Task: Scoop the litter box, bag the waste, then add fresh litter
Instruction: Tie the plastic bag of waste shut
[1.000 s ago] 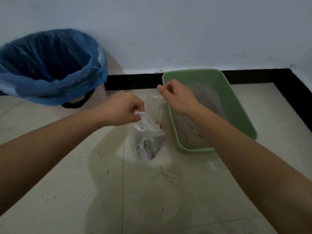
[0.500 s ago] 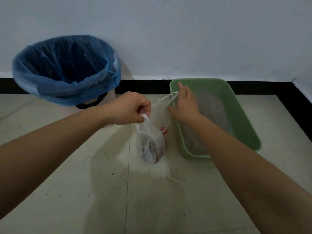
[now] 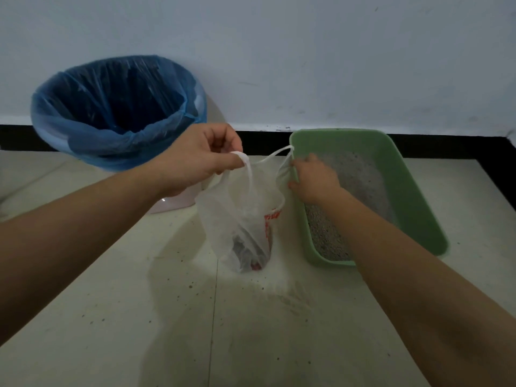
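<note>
Comparing with a second ago: the right hand (image 3: 314,178) has dropped from a raised pinch at the bag's mouth to the left rim of the green litter box (image 3: 413,191), right of centre, knuckles up and fingers pointing at the grey litter. Its grip cannot be determined; the bag's second handle (image 3: 279,152) arcs just beside its fingertips, and whether it is held is unclear. The left hand (image 3: 201,160), at centre, keeps its grip pinched on the first handle (image 3: 245,160).

The translucent bag (image 3: 237,219) hangs from that pinch with its base on the floor (image 3: 139,317), just left of the box, dark waste at the bottom, mouth wider than before.

The blue-lined bin (image 3: 117,107) stands upper left, apart from the bag.

Assessment: bagging appears unfinished. The bag is untied, the hand seems headed back to the litter, and fresh litter is not yet added.
</note>
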`<state>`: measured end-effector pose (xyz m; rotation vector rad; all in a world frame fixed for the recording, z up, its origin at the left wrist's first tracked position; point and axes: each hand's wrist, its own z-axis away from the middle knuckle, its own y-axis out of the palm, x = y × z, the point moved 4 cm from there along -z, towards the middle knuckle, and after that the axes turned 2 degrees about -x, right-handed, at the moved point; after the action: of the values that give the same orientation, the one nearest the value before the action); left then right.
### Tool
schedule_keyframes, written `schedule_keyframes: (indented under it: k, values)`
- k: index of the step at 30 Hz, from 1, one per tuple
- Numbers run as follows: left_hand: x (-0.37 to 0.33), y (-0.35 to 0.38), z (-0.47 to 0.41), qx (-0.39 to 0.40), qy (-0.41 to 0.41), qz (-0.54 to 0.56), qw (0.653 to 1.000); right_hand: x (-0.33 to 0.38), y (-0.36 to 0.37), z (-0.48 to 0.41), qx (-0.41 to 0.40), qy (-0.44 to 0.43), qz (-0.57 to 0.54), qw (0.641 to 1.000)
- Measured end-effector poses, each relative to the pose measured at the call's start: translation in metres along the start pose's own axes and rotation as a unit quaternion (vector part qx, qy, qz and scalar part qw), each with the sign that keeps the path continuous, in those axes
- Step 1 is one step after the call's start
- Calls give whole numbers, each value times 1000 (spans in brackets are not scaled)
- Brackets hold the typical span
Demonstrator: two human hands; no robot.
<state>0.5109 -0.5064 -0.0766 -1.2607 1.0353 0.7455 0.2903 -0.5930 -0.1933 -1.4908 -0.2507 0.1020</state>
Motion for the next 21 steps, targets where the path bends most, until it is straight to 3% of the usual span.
schedule_keyframes:
  k: [3,5,8,11,13,15,17,19,21]
  values:
    - [3,1,0,6,-11,35,999,10,-5,-5,-101,41,-134,985]
    - [3,7,2,26,-27,67,997,19,-3,-17,-68,37,-200,977]
    - [0,15,4,32,-58,139,988,31,1,-26,33,-6,-178,983]
    - [-2,14,2,26,-97,237,966,39,-10,-17,-12,-16,-234,972]
    - [-5,14,1,43,-90,280,955,38,-8,-17,-25,24,-293,956]
    - [-8,16,1,72,-83,315,943,38,6,-19,22,144,-402,904]
    - [-11,20,2,103,-78,340,931,47,26,-16,89,273,-504,814]
    - [-14,22,3,122,-65,354,925,58,43,-10,95,317,-563,757]
    - [-13,20,2,122,-54,364,922,66,52,-8,44,309,-607,731]
